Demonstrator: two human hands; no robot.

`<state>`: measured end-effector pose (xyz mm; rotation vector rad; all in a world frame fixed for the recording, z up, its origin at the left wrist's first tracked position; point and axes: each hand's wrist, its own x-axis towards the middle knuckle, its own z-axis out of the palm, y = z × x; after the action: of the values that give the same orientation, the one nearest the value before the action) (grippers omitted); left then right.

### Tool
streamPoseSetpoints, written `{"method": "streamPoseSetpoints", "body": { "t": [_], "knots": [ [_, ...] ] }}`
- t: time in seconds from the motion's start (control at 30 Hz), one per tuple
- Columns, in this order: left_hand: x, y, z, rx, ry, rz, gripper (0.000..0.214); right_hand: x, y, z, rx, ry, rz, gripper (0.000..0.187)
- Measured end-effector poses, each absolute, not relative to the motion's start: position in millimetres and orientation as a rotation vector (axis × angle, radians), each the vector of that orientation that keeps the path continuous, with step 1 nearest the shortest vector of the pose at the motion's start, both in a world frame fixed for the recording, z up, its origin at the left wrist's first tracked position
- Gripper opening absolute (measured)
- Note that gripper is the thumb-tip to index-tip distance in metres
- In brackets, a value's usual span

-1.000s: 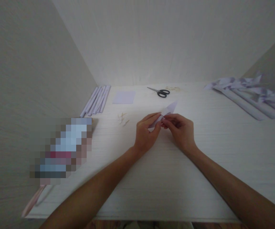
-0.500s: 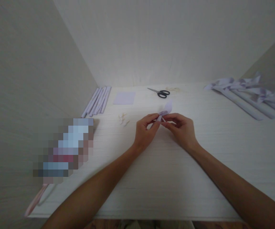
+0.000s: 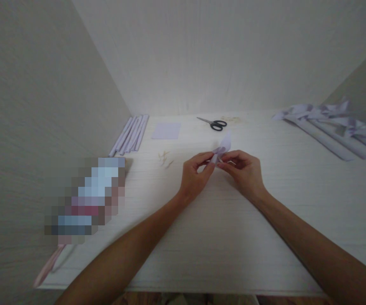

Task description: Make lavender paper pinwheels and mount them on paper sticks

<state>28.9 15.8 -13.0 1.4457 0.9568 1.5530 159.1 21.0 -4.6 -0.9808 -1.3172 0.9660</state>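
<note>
A small piece of folded lilac paper (image 3: 223,146) is held over the middle of the table, its pointed tip rising away from me. My left hand (image 3: 197,171) pinches its lower left side between thumb and fingers. From the right, my right hand (image 3: 242,169) closes thumb and fingertips on the lower right edge of the same paper. The fingers partly cover the lower folds. Beyond the paper lie black-handled scissors (image 3: 214,123), blades to the left. A flat lilac paper square (image 3: 166,131) rests at the back left.
Several rolled paper tubes (image 3: 132,134) lie by the left wall. Pale thin strands (image 3: 164,159) lie left of my hands, and more strands (image 3: 230,119) behind the scissors. Paper pinwheel-like shapes with tube sticks (image 3: 325,123) are at the right. A blurred-out object (image 3: 90,199) sits left.
Both hands stay on the folded paper. The right fingertips have shifted slightly outward and the paper opens a little wider between the hands. The view has moved very slightly.
</note>
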Motion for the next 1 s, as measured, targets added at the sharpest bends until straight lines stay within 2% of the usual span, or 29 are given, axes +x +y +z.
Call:
{"method": "streamPoseSetpoints", "body": {
  "t": [0.3, 0.57, 0.67, 1.0],
  "knots": [
    [29.5, 15.4, -13.0, 1.453, 0.945, 1.532, 0.020, 159.5, 20.1, -4.9, -1.027, -1.319, 0.942, 0.015],
    [28.2, 15.0, -12.0, 1.495, 0.957, 1.512, 0.028, 155.5, 16.9, -6.2, -1.117, -1.385, 0.735, 0.008],
    [28.1, 12.1, -8.7, 1.590, 0.986, 1.491, 0.029, 156.5, 16.9, -8.7, -1.162, -1.341, 0.669, 0.012],
    [27.5, 12.7, -4.3, 1.692, 1.165, 1.528, 0.019, 160.0, 17.4, -7.8, -1.217, -1.605, 0.537, 0.010]
  ]
}}
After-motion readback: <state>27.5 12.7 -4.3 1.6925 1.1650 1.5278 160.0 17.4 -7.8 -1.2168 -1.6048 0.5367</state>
